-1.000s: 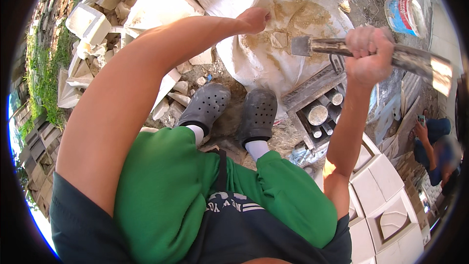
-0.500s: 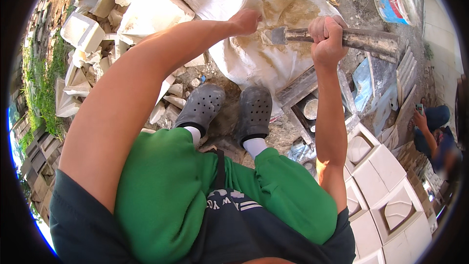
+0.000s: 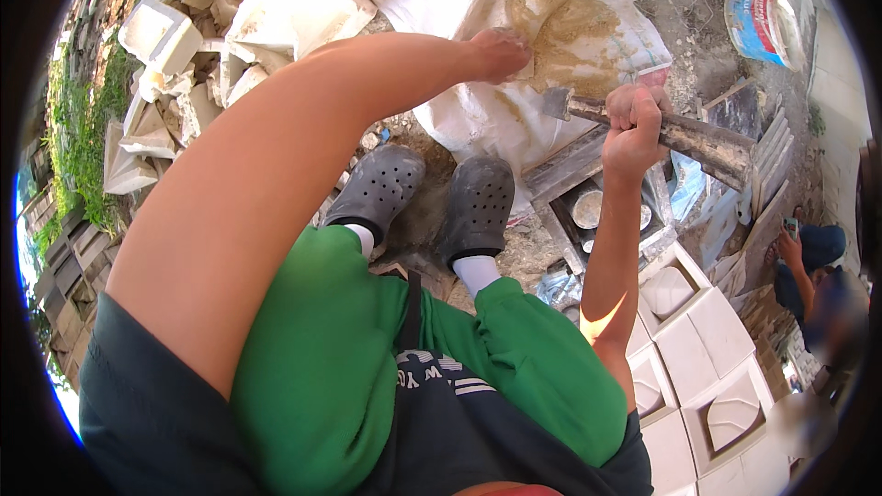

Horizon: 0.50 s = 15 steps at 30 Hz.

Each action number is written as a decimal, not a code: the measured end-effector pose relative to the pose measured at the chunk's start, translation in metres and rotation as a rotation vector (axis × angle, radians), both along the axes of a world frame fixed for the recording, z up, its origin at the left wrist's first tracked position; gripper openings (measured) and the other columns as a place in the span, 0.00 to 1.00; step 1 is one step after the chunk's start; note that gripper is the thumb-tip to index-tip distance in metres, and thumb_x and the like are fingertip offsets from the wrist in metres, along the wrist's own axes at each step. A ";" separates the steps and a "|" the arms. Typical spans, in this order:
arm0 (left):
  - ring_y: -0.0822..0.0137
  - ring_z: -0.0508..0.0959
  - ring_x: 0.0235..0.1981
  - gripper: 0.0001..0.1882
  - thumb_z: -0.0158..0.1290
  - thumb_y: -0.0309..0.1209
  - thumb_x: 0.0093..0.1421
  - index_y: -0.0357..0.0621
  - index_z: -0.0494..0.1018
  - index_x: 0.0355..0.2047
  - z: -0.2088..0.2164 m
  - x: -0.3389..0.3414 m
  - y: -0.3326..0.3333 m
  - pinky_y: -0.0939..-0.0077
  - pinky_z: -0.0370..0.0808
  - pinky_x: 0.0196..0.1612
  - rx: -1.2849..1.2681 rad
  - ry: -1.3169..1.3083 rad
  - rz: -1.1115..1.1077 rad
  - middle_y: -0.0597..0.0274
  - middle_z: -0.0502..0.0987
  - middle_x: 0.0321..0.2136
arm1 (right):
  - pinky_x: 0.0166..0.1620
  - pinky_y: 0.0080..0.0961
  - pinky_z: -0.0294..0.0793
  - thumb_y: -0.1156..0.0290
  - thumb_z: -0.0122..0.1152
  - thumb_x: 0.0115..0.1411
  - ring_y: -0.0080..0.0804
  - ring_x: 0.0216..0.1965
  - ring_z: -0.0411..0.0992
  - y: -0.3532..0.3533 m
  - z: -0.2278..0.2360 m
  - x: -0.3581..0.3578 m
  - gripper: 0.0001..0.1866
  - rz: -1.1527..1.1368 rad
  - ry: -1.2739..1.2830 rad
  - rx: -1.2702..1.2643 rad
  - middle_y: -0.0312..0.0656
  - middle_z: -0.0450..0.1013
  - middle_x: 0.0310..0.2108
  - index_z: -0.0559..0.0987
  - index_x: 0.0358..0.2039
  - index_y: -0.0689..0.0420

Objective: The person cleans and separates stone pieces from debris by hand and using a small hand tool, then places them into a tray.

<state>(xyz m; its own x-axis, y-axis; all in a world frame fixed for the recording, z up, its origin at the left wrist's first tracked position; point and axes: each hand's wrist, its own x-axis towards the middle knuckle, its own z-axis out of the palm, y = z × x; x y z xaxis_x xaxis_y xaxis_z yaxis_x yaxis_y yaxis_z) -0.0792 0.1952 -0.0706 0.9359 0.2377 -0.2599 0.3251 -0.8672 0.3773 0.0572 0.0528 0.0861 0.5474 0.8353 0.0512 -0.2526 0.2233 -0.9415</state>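
Observation:
My right hand (image 3: 632, 124) is closed round the dark wooden handle of a scraper-like tool (image 3: 703, 149), whose flat grey metal blade points left. Close to the blade, my left hand (image 3: 501, 55) hovers over a white woven sack (image 3: 459, 119), its fingers curled under and slightly blurred. Whatever those fingers hold, if anything, is hidden from view. Brown sandy powder (image 3: 579, 37) lies spread on the sack just beyond both hands.
Broken cream blocks (image 3: 294, 5) are heaped at the far left. A blue-and-red bucket (image 3: 758, 32) lies at the far right. Near my right forearm are a grey frame mould (image 3: 560, 170) and rows of cream moulded blocks (image 3: 703, 331). Another person (image 3: 804, 266) is at the right edge.
My left hand has moved right and slightly nearer. My right hand has come nearer with the tool, which now tilts more, its handle end lower.

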 end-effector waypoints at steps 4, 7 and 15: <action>0.52 0.75 0.48 0.25 0.59 0.44 0.51 0.36 0.73 0.42 0.036 0.029 -0.009 0.60 0.73 0.51 -0.061 0.210 -0.119 0.49 0.75 0.43 | 0.21 0.19 0.52 0.76 0.51 0.59 0.18 0.17 0.53 -0.011 -0.005 0.009 0.14 -0.035 -0.077 -0.045 0.31 0.58 0.14 0.62 0.17 0.54; 0.51 0.76 0.46 0.25 0.56 0.47 0.51 0.38 0.73 0.40 0.059 0.000 0.012 0.58 0.73 0.49 -0.095 0.213 -0.041 0.49 0.75 0.41 | 0.22 0.19 0.53 0.75 0.52 0.60 0.17 0.17 0.53 -0.010 -0.007 -0.004 0.15 -0.030 -0.076 -0.064 0.31 0.58 0.14 0.62 0.17 0.55; 0.54 0.74 0.48 0.29 0.53 0.50 0.53 0.40 0.72 0.48 0.093 -0.105 0.034 0.59 0.72 0.51 0.014 -0.060 0.369 0.54 0.74 0.42 | 0.22 0.18 0.54 0.74 0.55 0.58 0.15 0.17 0.55 0.001 -0.022 -0.021 0.12 0.063 -0.175 -0.149 0.30 0.60 0.14 0.67 0.18 0.56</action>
<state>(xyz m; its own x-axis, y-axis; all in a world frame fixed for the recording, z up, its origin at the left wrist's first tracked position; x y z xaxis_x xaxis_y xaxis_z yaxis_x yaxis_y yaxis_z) -0.1846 0.2294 0.0227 0.8002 0.5648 -0.2018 0.5942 -0.7009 0.3944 0.0366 0.0538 0.0643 0.4878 0.8729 0.0146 -0.0919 0.0680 -0.9934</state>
